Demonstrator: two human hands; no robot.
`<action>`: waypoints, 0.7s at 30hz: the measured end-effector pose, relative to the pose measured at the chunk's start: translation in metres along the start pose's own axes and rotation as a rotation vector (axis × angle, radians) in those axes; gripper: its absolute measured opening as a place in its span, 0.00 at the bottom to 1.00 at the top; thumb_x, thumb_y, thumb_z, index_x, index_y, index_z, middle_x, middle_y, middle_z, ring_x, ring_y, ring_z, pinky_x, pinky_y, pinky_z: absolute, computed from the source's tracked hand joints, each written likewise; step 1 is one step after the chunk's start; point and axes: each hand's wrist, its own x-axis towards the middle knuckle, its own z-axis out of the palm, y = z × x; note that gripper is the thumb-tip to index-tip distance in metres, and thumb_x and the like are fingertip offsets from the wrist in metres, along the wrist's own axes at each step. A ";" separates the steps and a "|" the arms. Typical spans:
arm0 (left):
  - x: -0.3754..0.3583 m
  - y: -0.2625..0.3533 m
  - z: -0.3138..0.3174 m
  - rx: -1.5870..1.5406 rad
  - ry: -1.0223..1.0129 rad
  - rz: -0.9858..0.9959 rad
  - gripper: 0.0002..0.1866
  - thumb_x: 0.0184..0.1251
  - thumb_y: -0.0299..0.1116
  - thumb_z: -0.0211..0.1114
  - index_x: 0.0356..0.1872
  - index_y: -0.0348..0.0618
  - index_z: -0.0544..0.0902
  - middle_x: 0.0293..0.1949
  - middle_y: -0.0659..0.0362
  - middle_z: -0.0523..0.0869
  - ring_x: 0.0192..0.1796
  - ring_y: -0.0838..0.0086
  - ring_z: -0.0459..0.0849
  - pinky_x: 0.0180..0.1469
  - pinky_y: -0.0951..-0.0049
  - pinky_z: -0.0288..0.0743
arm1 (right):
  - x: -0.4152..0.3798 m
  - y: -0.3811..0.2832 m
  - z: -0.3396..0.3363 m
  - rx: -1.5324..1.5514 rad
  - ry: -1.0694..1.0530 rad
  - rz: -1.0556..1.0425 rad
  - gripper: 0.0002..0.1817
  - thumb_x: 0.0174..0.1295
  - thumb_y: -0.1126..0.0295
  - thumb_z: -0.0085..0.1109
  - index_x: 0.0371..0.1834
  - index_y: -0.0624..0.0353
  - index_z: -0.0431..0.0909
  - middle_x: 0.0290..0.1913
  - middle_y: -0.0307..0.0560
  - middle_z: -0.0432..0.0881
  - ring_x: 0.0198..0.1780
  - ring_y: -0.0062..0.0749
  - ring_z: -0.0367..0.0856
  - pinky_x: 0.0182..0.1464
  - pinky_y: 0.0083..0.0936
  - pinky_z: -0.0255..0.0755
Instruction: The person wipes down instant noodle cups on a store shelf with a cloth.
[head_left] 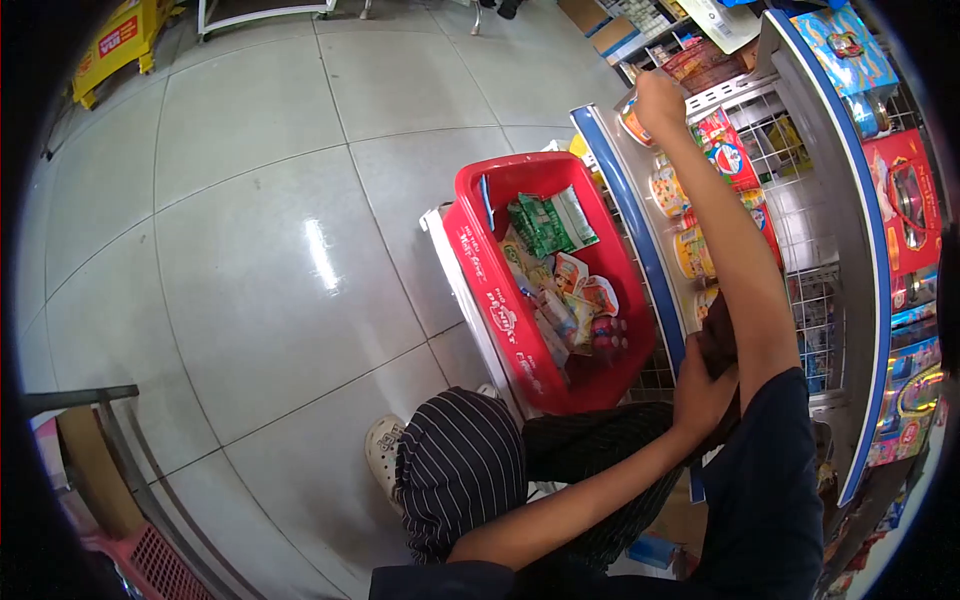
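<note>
My right hand (660, 105) reaches to the far end of a shelf with its fingers curled beside an orange-and-white cup (633, 122); what it grips is hidden. Lower down, my left hand (703, 398) is closed near the shelf's blue edge, against something dark that I cannot make out. Between the hands, more cups stand in a row, including a yellow one (692, 252). Left of the shelf is a red basket (490, 305) holding a green packet (540, 226), several other packets and small pink-capped bottles (608, 335).
A blue-edged shelf (640, 225) runs beside the basket, with a second shelf (868, 250) of boxed goods to the right. A yellow stand (118, 45) is at the upper left, a pink crate (155, 560) at the lower left. My striped knees are below the basket.
</note>
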 end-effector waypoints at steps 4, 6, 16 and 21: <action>0.009 -0.014 0.000 -0.045 -0.033 -0.051 0.26 0.54 0.35 0.61 0.51 0.38 0.62 0.47 0.47 0.75 0.51 0.62 0.75 0.51 0.67 0.68 | 0.028 0.032 0.015 0.236 0.187 -0.082 0.13 0.47 0.76 0.56 0.38 0.54 0.81 0.37 0.51 0.82 0.40 0.39 0.81 0.43 0.33 0.74; 0.019 -0.021 0.004 -0.104 -0.019 -0.063 0.26 0.53 0.34 0.61 0.51 0.37 0.62 0.46 0.46 0.75 0.49 0.60 0.75 0.50 0.66 0.68 | 0.050 0.055 0.015 0.376 0.166 -0.090 0.13 0.46 0.75 0.57 0.38 0.52 0.81 0.34 0.50 0.82 0.38 0.38 0.82 0.42 0.31 0.74; 0.041 -0.009 0.010 0.169 0.055 0.011 0.27 0.52 0.30 0.61 0.54 0.38 0.61 0.46 0.45 0.73 0.50 0.55 0.75 0.50 0.63 0.68 | 0.077 0.094 0.014 0.613 -0.298 -0.404 0.23 0.42 0.85 0.48 0.47 0.66 0.75 0.25 0.39 0.77 0.23 0.17 0.74 0.26 0.15 0.70; 0.048 -0.020 0.013 0.162 0.050 -0.012 0.27 0.51 0.30 0.62 0.52 0.39 0.62 0.46 0.45 0.72 0.50 0.54 0.74 0.50 0.62 0.68 | 0.057 0.102 -0.007 0.244 -0.017 -0.615 0.07 0.45 0.77 0.57 0.29 0.66 0.77 0.26 0.49 0.80 0.22 0.30 0.77 0.26 0.24 0.69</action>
